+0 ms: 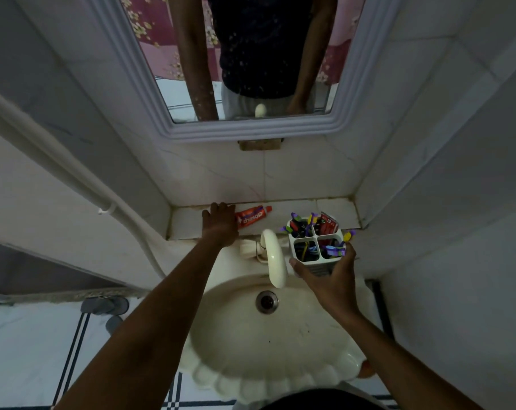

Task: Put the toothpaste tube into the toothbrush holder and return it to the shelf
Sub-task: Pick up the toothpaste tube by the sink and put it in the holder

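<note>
A red toothpaste tube (252, 216) lies flat on the tiled shelf (336, 207) behind the sink, cap pointing right. My left hand (219, 223) rests over the tube's left end, fingers reaching to the back wall; whether it grips the tube I cannot tell. A white toothbrush holder (317, 247) with four compartments, filled with several coloured brushes, is held off the shelf's front edge, above the sink's back right. My right hand (330, 278) grips it from below and the side.
A cream tap (273, 258) curves over the cream scalloped sink (268, 329) between my hands. A framed mirror (244, 54) hangs above the shelf. Tiled walls close in on both sides; a white pipe (73, 179) runs down the left wall.
</note>
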The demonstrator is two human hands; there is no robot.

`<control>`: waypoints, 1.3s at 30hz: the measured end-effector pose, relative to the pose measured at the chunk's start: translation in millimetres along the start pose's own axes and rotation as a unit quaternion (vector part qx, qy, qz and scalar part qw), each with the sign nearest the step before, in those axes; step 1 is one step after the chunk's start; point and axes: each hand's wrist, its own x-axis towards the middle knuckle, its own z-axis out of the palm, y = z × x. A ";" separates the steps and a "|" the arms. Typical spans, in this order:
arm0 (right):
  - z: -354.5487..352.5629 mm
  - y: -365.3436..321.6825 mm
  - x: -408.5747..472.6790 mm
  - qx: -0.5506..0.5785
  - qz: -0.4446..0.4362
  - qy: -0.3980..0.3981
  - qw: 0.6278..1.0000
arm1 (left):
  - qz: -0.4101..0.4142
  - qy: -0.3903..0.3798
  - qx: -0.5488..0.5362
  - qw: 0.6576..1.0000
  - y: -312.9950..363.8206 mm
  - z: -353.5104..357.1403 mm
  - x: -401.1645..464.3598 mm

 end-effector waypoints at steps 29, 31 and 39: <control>-3.1 0.8 4.9 0.007 -0.012 -0.012 1.000 | -0.112 -0.035 -0.074 0.990 0.8 6.0 -32.0; -3.2 1.4 5.5 0.007 -0.014 -0.015 1.000 | -0.120 -0.038 -0.087 0.988 2.6 9.8 -32.4; -4.2 1.6 7.0 0.008 -0.026 -0.017 0.999 | -0.144 0.060 -0.241 0.958 3.1 -10.7 -44.8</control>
